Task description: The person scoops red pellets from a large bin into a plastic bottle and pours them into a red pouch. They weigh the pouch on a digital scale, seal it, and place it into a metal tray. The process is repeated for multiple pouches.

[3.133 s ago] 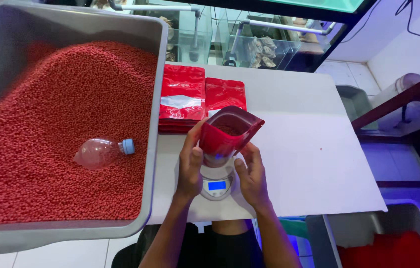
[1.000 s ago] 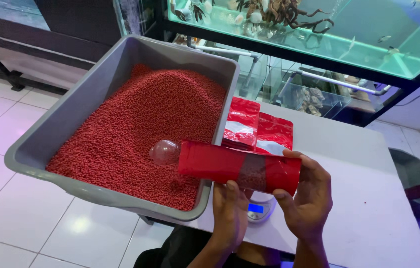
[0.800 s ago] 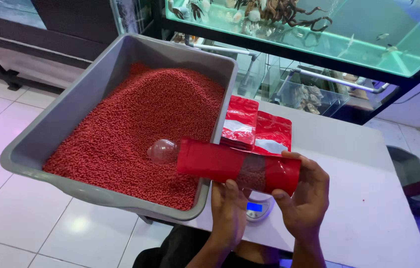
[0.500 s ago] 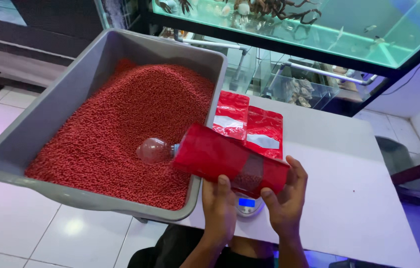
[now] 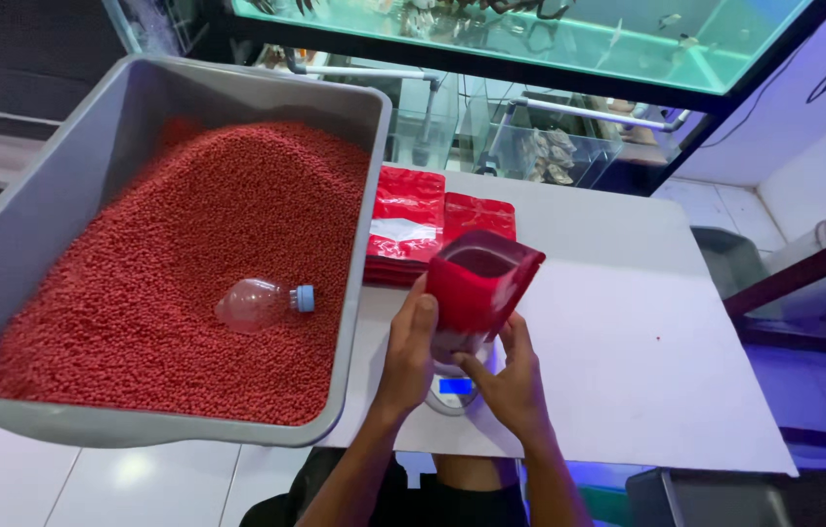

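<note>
A red stand-up pouch (image 5: 477, 285) with its top open stands upright on a small white scale (image 5: 455, 387) that has a blue display. My left hand (image 5: 407, 356) grips the pouch's left side. On the pouch's lower right, my right hand (image 5: 509, 379) holds its base. To the left, a big grey tub (image 5: 47, 215) is heaped with small red pellets (image 5: 169, 263). A clear plastic bottle with a blue cap (image 5: 259, 302) lies on the pellets near the tub's right wall.
Flat red pouches (image 5: 411, 223) lie stacked on the white table (image 5: 628, 342) behind the scale. Glass aquarium tanks (image 5: 530, 39) line the back. Right of the table stand a grey bin (image 5: 731, 262) and a dark red shelf frame (image 5: 804, 283).
The pouch was lying tilted sideways over the tub's edge next to the bottle. It now stands upright on the scale, both hands still on it.
</note>
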